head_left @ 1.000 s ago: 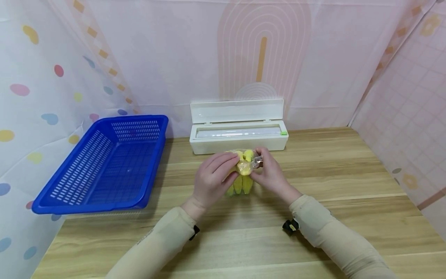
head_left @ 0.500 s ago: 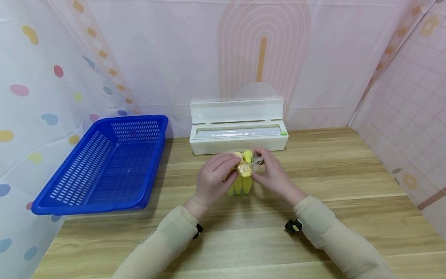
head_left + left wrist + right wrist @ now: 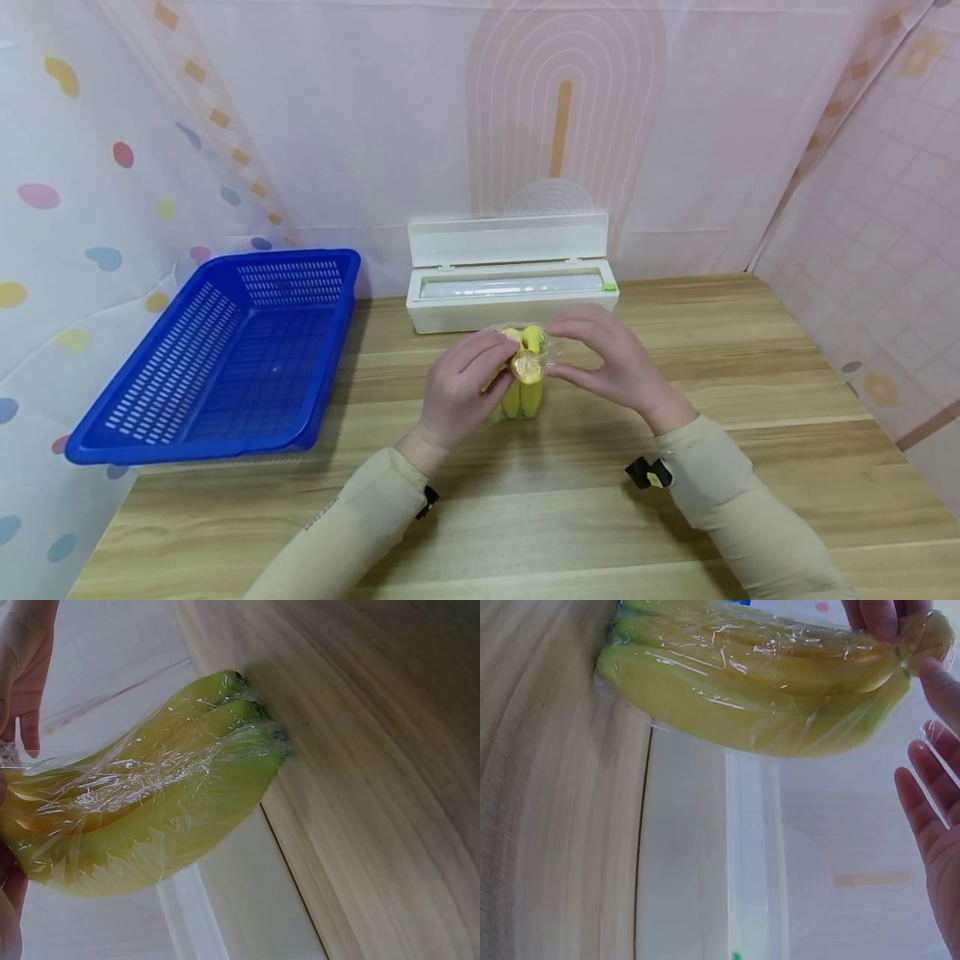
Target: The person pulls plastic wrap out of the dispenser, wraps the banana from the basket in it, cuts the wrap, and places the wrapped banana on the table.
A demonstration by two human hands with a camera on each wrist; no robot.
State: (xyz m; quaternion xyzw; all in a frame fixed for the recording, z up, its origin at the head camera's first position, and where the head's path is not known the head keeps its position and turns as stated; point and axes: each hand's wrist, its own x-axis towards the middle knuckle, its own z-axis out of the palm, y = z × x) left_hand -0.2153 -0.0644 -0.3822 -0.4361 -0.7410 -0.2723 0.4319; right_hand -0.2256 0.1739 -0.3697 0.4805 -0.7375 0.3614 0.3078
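A bunch of yellow bananas (image 3: 531,398), greenish at the lower tips, stands stem end up on the table. Clear cling film (image 3: 127,784) wraps it, crinkled and shiny. My left hand (image 3: 461,392) pinches the stem end from the left. My right hand (image 3: 618,362) is at the right of the stem end, thumb and fingers spread apart, fingertips close to the loose film there. In the right wrist view several fingers (image 3: 922,791) are straight; whether any still touches the film is hard to tell.
Behind the bananas stands a white cling film box (image 3: 510,315), lid raised, with a film roll (image 3: 510,287) inside. To the left is a blue plastic basket (image 3: 330,375). The wooden table (image 3: 750,375) meets a patterned cloth backdrop (image 3: 360,125).
My right hand has drawn back to the right and its fingers have spread from the film. The left hand still holds the stem end.
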